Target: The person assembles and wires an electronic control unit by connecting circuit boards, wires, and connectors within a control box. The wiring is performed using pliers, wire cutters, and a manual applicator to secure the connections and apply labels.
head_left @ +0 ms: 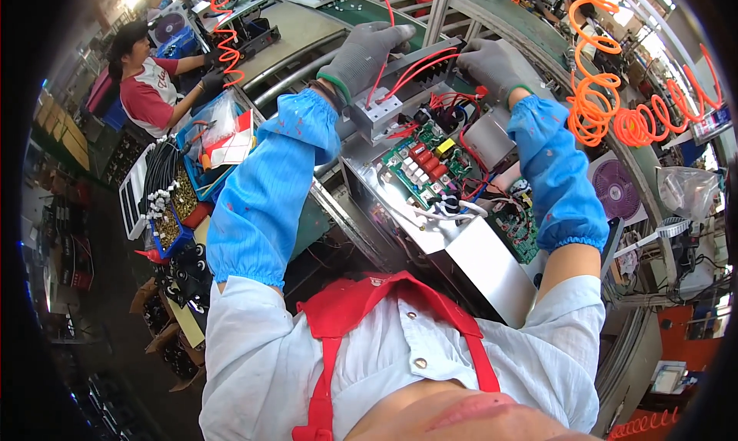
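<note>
Both my hands wear grey gloves with green cuffs. My left hand (367, 59) is closed at the left end of a dark slotted metal panel (432, 71), its fingertips partly hidden. My right hand (496, 66) has its fingers curled round the panel's right end. Red wires (411, 76) run across the panel toward a silver metal block (377, 117) just below my left hand. Nearer to me is an opened metal housing (486, 268) with a green circuit board (423, 164) carrying red, white and yellow parts. Red, blue and white cables lie among the boards.
At left, blue bins (175, 230) hold brass-coloured fasteners beside black cables. Farther back sits a co-worker (150, 80). Orange coiled hoses (592, 72) hang at right, near a purple fan (615, 189). A metal post (439, 11) rises beyond the panel, beside the roller conveyor (300, 72).
</note>
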### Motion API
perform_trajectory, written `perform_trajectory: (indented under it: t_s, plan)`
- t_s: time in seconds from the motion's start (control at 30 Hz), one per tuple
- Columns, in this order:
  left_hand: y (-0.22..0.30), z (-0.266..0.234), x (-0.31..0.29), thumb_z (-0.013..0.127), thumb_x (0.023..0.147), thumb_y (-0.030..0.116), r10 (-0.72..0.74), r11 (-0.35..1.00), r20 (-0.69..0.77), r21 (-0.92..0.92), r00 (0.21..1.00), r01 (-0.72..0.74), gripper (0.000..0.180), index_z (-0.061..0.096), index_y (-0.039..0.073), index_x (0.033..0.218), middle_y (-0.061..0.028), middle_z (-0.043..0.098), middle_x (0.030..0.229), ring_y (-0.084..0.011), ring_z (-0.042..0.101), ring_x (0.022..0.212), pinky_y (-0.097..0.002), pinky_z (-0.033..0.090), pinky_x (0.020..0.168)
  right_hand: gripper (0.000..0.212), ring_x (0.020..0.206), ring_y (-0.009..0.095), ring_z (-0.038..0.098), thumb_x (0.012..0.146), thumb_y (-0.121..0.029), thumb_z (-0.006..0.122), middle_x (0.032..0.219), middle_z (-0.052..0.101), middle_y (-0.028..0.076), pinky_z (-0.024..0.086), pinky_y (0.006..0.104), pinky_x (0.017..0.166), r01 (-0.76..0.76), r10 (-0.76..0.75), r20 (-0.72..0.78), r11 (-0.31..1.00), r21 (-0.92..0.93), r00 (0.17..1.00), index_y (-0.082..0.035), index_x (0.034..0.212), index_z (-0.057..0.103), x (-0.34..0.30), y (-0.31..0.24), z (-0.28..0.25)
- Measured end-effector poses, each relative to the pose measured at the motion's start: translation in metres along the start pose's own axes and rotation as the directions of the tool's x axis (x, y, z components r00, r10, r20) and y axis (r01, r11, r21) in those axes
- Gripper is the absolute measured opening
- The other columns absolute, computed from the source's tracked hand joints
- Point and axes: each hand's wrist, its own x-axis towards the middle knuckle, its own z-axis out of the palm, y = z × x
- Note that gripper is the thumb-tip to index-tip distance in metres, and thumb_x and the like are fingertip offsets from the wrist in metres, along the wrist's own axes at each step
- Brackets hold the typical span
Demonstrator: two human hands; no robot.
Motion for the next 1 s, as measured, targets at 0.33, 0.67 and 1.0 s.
perform_trajectory:
  t_s: [0.33, 0.67, 1.0]
  plan:
    - [-0.006, -0.001, 0.0, 0.068, 0.086, 0.031, 0.008, 1.0, 0.016, 0.024, 1.0, -0.008, 0.037, 0.066, -0.002, 0.101, -0.0059, 0.064, 0.089, -0.0125, 0.061, 0.079, -0.0249, 0.051, 0.074, 0.023, 0.069, 0.019, 0.069, 0.073, -0.016, 0.065, 0.078, 0.07, 0.013, 0.053, 0.0302, 0.068, -0.016, 0.043, -0.126, 0.978, 0.207, 0.991, -0.003, 0.09, 0.072, 0.012, 0.015, 0.041]
    - [-0.009, 0.003, 0.0, 0.065, 0.088, 0.032, 0.12, 0.948, 0.102, 0.283, 0.987, -0.145, 0.042, 0.065, -0.002, 0.112, -0.0097, 0.068, 0.096, -0.0153, 0.063, 0.088, -0.0273, 0.049, 0.081, 0.027, 0.08, 0.024, 0.069, 0.079, -0.016, 0.061, 0.088, 0.07, 0.012, 0.054, 0.0355, 0.074, -0.004, 0.01, -0.03, 0.985, 0.173, 0.999, -0.005, 0.103, 0.068, -0.007, -0.008, 0.001]
    - [0.0, 0.011, -0.004, 0.066, 0.083, 0.021, 0.111, 0.822, 0.314, 0.504, 0.943, -0.265, 0.038, 0.064, 0.002, 0.116, -0.0082, 0.066, 0.104, -0.0139, 0.059, 0.098, -0.0284, 0.047, 0.091, 0.027, 0.083, 0.029, 0.065, 0.081, -0.022, 0.065, 0.09, 0.068, 0.013, 0.051, 0.0374, 0.074, 0.521, -0.621, -0.065, 0.706, -0.48, 0.781, -0.011, 0.105, 0.067, -0.011, -0.039, -0.032]
